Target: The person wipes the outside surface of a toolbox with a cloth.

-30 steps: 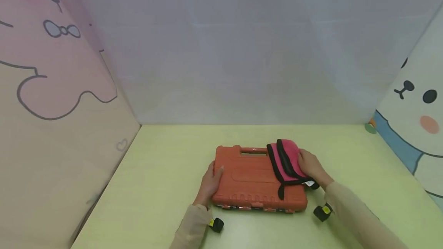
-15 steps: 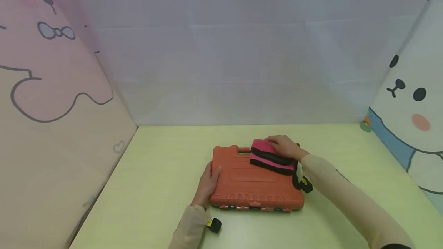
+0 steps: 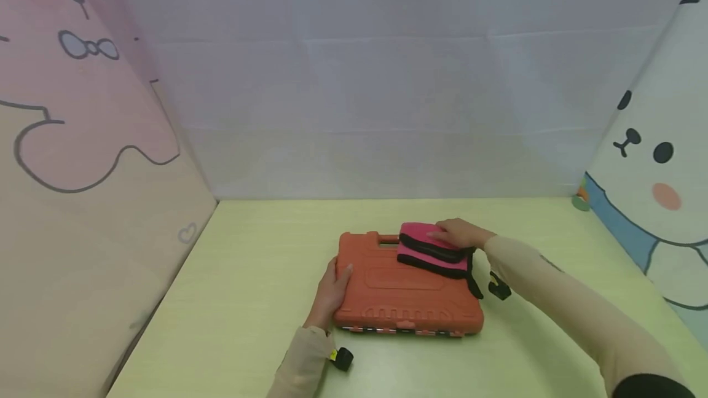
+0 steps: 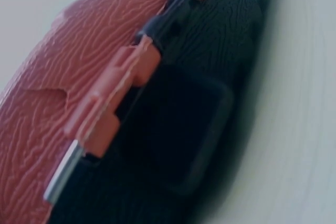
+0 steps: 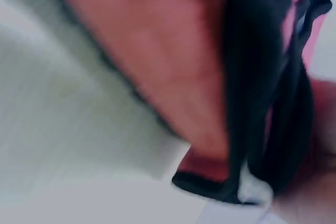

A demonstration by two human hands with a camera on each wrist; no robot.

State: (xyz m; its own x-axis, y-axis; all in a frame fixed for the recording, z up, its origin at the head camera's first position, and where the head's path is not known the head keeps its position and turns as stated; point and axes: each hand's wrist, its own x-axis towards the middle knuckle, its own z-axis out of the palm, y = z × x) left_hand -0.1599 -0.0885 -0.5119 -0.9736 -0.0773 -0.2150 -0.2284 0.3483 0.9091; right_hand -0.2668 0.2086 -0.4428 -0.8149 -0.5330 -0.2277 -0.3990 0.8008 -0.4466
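Note:
An orange-red plastic case (image 3: 381,284) lies flat on the table, its handle on the far side. My left hand (image 3: 330,287) grips its left edge, thumb on top. On the far right of the lid sits a folded pink cloth (image 3: 416,232) with black edging, which my right hand (image 3: 461,234) holds from above. The left wrist view shows the case's red lid (image 4: 100,51), hinge-like pieces and dark lower half, with no hand visible. In the blurred right wrist view, the cloth's black trim (image 5: 252,77) and a white tag stand beside my fingers.
The pale yellow-green table (image 3: 249,293) stretches around the case. A plain light sheet (image 3: 359,109) closes off the back. Cartoon-printed panels flank the table, a left panel (image 3: 99,232) and a right panel (image 3: 636,214).
My right hand moved left and away from me with the cloth, which turned and now covers the far right of the lid. Over the last half second it shifted little. My left hand kept its grip.

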